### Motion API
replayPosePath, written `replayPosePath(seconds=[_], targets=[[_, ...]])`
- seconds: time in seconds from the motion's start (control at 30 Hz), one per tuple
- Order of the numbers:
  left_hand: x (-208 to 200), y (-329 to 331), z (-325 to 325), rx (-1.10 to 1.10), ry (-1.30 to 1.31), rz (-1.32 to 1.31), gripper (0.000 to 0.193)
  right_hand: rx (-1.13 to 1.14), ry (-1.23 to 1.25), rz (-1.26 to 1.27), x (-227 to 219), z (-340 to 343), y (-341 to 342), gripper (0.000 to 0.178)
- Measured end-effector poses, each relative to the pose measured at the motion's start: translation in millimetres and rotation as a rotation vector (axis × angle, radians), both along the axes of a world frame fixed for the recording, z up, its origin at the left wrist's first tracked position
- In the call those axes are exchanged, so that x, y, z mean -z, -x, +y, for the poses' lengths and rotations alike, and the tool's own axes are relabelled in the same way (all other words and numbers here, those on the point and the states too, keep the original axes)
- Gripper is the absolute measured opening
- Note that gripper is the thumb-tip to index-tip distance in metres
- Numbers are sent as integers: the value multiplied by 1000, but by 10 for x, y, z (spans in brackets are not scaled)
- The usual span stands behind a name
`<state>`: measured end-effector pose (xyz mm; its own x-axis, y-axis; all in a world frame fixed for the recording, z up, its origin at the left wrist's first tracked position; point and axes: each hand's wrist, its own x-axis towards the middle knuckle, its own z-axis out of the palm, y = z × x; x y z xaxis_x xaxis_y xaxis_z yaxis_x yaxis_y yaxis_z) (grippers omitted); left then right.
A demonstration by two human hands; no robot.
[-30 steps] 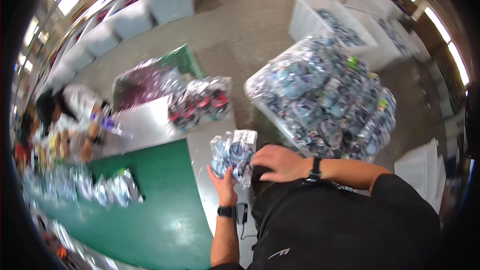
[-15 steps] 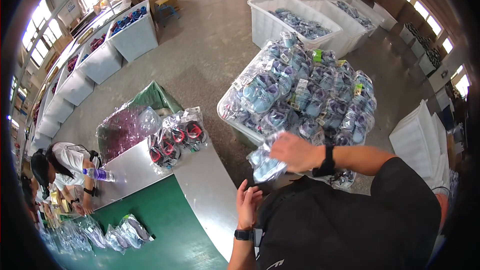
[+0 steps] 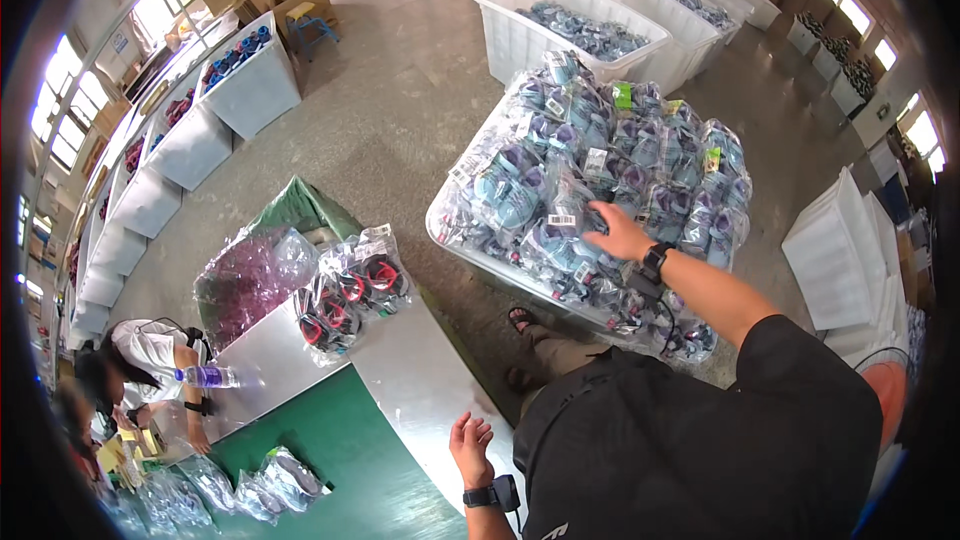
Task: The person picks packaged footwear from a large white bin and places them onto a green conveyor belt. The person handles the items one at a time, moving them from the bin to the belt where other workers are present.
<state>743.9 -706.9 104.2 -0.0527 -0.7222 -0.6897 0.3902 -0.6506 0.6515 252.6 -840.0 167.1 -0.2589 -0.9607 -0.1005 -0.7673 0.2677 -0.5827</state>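
Observation:
A white bin (image 3: 500, 280) stands ahead of me, heaped with light blue and purple shoes in clear bags. Over its near middle is my right hand (image 3: 622, 236), thumb and fingers apart, beside a bagged pair of shoes (image 3: 566, 240) with a white label. The fingertips reach the plastic or hover just above it; which one I cannot tell. My left hand (image 3: 470, 448) is over the metal edge of the table (image 3: 425, 370), its fingers loosely bent and apart, holding nothing.
Bagged black and red shoes (image 3: 350, 290) lie on the table corner. Several bagged shoes (image 3: 270, 485) rest on the green surface (image 3: 370, 450), near a person in white (image 3: 150, 355). A purple-labelled bottle (image 3: 208, 377) lies there. More white bins (image 3: 570, 35) stand beyond.
My right hand has moved forward from near my body to over the bin, and the bagged shoes it carried have left it. My left hand has drawn slightly back toward me.

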Motion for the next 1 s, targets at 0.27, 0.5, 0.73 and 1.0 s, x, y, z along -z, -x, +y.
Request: replayPosePath(seconds=[0.27, 0.5, 0.73, 1.0], targets=[[114, -134, 23, -29, -17, -55, 32, 64, -21, 251, 82, -185, -425, 75], [272, -423, 36, 38, 10, -200, 41, -89, 229, 286, 48, -139, -352, 74], [573, -1288, -200, -4, 296, -882, 42, -119, 324, 112, -266, 176, -552, 57], [516, -2702, -660, -237, 158, -1513, 54, -289, 160, 77, -462, 331, -846, 52]])
